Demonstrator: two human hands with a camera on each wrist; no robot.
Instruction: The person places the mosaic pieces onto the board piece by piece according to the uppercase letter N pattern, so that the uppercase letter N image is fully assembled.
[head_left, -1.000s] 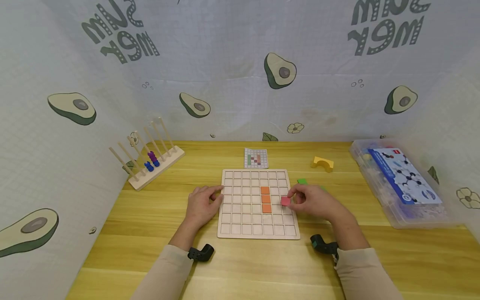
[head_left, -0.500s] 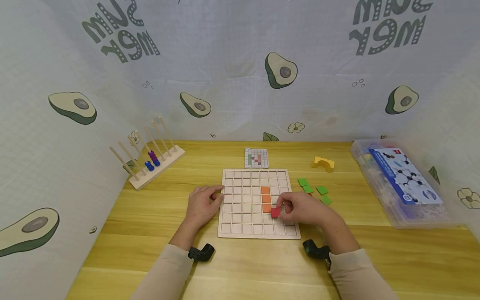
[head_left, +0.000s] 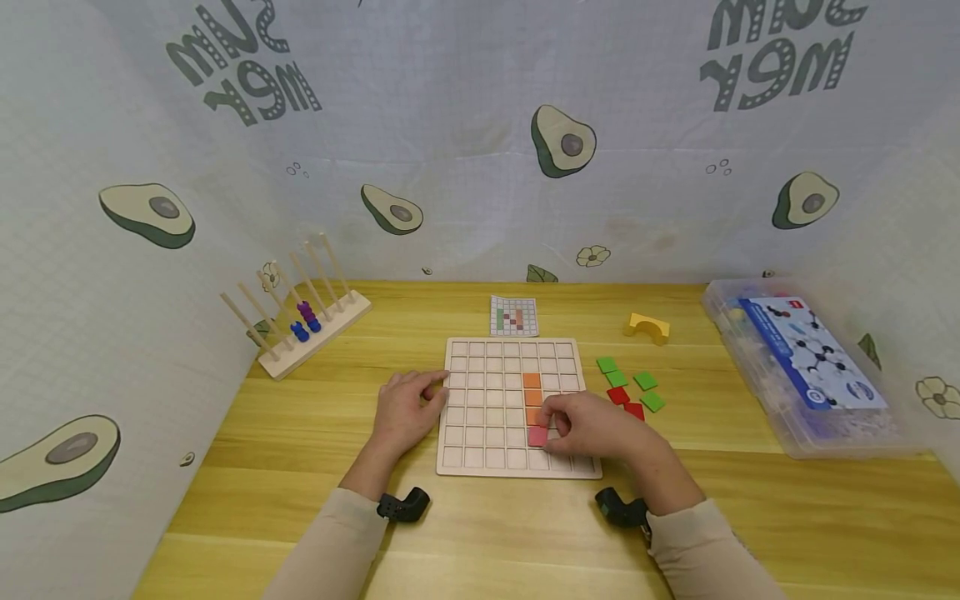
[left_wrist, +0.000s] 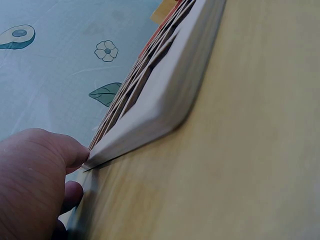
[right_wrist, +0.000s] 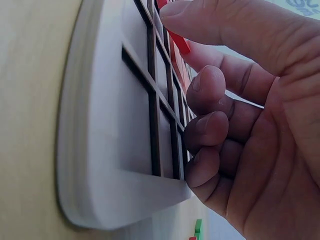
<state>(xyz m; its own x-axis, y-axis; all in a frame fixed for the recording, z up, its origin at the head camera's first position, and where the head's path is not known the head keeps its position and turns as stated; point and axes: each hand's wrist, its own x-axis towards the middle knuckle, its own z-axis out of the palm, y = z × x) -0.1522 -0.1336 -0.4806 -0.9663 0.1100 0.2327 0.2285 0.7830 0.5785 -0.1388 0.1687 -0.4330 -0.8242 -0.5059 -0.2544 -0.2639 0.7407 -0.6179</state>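
Observation:
A wooden grid board [head_left: 480,461] lies flat on the table, with three orange tiles [head_left: 532,397] in one column. The right hand [head_left: 592,425] pinches a red tile [head_left: 537,436] between thumb and index finger, over the cell just below the lowest orange tile. In the right wrist view the red tile [right_wrist: 180,42] is tilted between thumb and index finger of the right hand [right_wrist: 250,85], its other fingers curled. The left hand [head_left: 407,410] rests at the board's left edge; in the left wrist view a fingertip of the left hand [left_wrist: 37,175] touches the board's side [left_wrist: 145,125].
Several green tiles [head_left: 645,381] and two red tiles [head_left: 618,395] lie right of the board. A patterned card [head_left: 513,317] lies behind it. Farther out are a yellow arch block [head_left: 647,327], a clear plastic box [head_left: 817,367] at right and a peg rack with beads [head_left: 315,335] at left.
The right hand has moved left and toward the near side with the red tile, from the board's right edge to below the orange column. Loose tiles came into view. The left hand stays put.

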